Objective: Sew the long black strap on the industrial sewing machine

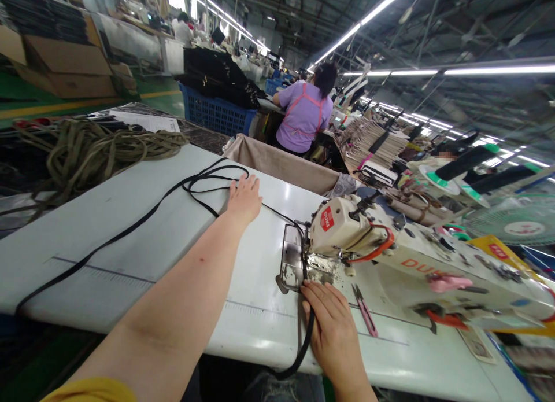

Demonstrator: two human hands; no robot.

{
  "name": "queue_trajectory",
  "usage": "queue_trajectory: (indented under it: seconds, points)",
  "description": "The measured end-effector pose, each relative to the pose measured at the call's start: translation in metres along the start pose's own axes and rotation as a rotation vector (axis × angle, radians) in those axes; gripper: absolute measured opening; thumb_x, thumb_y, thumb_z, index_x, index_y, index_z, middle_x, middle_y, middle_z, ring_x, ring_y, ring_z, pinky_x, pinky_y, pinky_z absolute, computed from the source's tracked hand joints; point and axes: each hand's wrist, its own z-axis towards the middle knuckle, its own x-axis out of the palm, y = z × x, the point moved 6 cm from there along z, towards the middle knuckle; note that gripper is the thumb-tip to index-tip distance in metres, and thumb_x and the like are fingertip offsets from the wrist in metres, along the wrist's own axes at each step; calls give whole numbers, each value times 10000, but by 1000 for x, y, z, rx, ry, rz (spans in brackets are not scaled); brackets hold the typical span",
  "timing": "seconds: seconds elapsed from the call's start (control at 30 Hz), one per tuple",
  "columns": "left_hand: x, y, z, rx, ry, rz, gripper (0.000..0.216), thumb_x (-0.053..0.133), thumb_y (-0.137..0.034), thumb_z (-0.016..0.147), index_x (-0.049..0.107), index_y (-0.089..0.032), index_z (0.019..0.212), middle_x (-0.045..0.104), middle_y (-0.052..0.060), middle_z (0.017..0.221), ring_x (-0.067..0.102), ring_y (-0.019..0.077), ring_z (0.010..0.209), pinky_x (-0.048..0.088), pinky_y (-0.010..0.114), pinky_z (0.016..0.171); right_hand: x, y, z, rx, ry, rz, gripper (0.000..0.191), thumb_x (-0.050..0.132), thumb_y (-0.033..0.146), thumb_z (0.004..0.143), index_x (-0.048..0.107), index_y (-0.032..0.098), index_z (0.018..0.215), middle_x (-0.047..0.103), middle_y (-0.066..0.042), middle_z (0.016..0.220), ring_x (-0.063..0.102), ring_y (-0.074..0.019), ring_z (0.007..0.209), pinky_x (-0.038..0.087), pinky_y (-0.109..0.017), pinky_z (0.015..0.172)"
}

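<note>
A long black strap (141, 222) curves over the white sewing table and passes under the head of a sewing machine (342, 228). My left arm reaches far forward. At its end my left hand (245, 201) lies palm down beside the loops of the strap, fingers stretched out; what is beneath the palm is hidden. Close to the metal needle plate (291, 257), my right hand (329, 318) has its fingers together over the strap, with the thumb tucked below. From that hand the strap hangs over the table's front edge.
Pink-handled thread snips (366, 312) lie right of my right hand. A pile of olive straps (104, 147) sits at the table's left end. Behind the table are a cloth-lined bin (277, 162), a blue crate (217, 110) and a seated person in purple (303, 118).
</note>
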Motion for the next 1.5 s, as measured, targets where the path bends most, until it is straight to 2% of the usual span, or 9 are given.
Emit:
queue_trajectory:
  seconds: [0.1,0.17,0.3,0.57,0.8,1.03,1.13,1.27,1.5]
  points:
    - [14,-26,-9,280,168,-14,657,365,-489,1073,336,-264,1690,213,18,1785,102,301,1662,103,567,1341,0,0,0,-2,-2,-2,274,544,197,1089,679,216,1326,766,-86,1292,722,-242,1205,530,-486,1126]
    - [23,-33,-15,334,279,-9,696,357,-606,1063,337,-300,1688,226,12,1780,126,311,1657,98,592,1333,0,-1,0,-6,5,-12,271,542,201,1091,680,213,1323,764,-87,1298,722,-244,1203,529,-494,1125]
    - [27,-26,-14,207,299,12,882,328,-756,1014,262,-224,1713,181,54,1787,87,326,1662,64,607,1333,1,-2,-1,-6,12,-17,281,533,207,1093,679,223,1334,762,-87,1303,724,-249,1202,525,-500,1128]
    - [23,0,-6,-18,221,31,912,250,-743,1019,223,-159,1719,140,85,1792,43,340,1665,46,603,1335,1,0,1,-19,15,-18,278,519,213,1103,674,215,1334,760,-78,1307,713,-244,1210,497,-481,1134]
    - [12,16,-4,-208,113,76,873,356,-641,1047,263,-59,1691,203,187,1769,129,395,1638,121,630,1319,0,1,1,-28,9,-28,264,519,220,1110,672,196,1324,760,-80,1301,708,-232,1205,477,-460,1142]
    - [-4,17,-4,-218,6,43,531,503,-456,1054,572,-177,1500,431,202,1650,344,408,1522,253,696,1252,1,0,0,-37,11,-37,274,511,226,1113,671,206,1335,757,-72,1311,708,-235,1210,478,-461,1136]
    - [-10,15,-6,-203,-11,30,401,484,-320,1058,631,-202,1412,515,187,1561,445,405,1427,300,715,1216,1,0,0,-43,1,-49,272,505,236,1117,677,208,1326,760,-70,1303,714,-238,1198,480,-464,1124]
    - [-15,14,-9,-209,-8,22,424,378,-146,1037,659,-167,1354,589,188,1454,492,375,1374,314,702,1208,2,-1,0,-64,-19,-50,267,509,253,1118,683,207,1315,763,-71,1294,719,-243,1188,478,-463,1122]
    - [-32,29,-11,-288,-17,66,477,359,-72,983,698,-116,1316,604,220,1429,529,367,1336,413,597,1127,3,-2,0,-95,-28,-67,266,496,254,1125,681,190,1305,762,-77,1294,714,-238,1193,473,-460,1131]
